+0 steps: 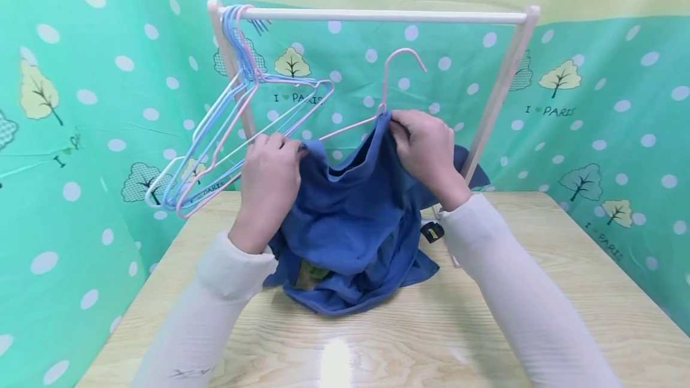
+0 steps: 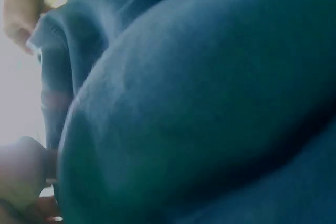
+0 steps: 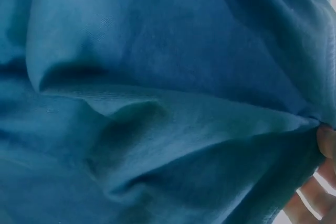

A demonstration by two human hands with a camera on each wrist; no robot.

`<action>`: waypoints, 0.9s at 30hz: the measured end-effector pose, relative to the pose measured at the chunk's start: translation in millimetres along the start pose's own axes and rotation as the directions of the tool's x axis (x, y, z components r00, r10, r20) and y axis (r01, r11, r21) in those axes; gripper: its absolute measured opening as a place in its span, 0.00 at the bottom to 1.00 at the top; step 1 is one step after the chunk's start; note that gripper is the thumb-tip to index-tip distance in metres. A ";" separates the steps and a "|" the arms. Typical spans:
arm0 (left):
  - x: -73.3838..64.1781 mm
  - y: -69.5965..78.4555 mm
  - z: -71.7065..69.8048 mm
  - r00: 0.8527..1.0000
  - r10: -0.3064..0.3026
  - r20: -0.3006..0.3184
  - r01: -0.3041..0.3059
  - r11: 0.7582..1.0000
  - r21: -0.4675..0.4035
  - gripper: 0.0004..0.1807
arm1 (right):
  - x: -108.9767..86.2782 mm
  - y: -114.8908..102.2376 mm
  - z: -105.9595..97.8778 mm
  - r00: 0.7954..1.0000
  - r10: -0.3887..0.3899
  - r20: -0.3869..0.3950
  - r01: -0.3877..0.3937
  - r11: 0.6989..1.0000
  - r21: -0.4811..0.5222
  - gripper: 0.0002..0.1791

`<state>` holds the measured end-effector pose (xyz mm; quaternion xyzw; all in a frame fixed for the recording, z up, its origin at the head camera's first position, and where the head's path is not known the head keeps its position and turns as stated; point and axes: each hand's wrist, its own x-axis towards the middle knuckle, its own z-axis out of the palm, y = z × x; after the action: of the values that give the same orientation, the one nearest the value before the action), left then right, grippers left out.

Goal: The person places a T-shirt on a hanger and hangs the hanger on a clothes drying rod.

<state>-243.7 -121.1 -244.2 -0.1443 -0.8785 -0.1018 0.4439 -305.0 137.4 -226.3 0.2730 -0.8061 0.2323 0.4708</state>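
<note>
A blue garment (image 1: 350, 214), apparently a shirt, is held up by its neckline, its lower part bunched on the table. My left hand (image 1: 271, 187) pinches the left side of the neckline, and my right hand (image 1: 428, 148) pinches the right side. A pink hanger (image 1: 385, 79) sits partly inside the garment; its hook rises above the neckline beside my right hand, off the rail. One arm of it shows behind the collar, and the rest is hidden by cloth. Blue fabric (image 2: 184, 93) fills most of the left wrist view. In the right wrist view, fingers (image 3: 326, 142) pinch the cloth's edge.
Several blue, white and pink hangers (image 1: 245, 79) hang at the left end of a white rail (image 1: 377, 15) on wooden posts. A small black item (image 1: 432, 232) is by the right post's foot. A patterned green curtain (image 1: 593, 88) surrounds the wooden table (image 1: 539, 274).
</note>
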 end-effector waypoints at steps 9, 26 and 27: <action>1.3 1.8 1.6 0.983 -0.075 -0.166 0.090 0.992 0.085 0.06 | 0.7 4.5 6.6 0.979 -0.161 0.124 0.148 0.983 0.112 0.14; -0.2 -7.8 -2.1 0.943 -0.213 -0.256 0.232 0.972 0.046 0.10 | -19.0 49.4 -8.1 0.986 -0.040 0.162 0.030 0.998 0.059 0.16; -0.2 -8.1 -2.4 0.942 -0.218 -0.254 0.237 0.970 0.048 0.10 | -21.5 52.2 -8.0 0.988 -0.031 0.154 0.023 0.998 0.054 0.17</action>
<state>-244.5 -129.5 -243.4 -0.0106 -0.8304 -0.1354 0.5404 -325.6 186.0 -247.9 0.3130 -0.8302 0.2249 0.4028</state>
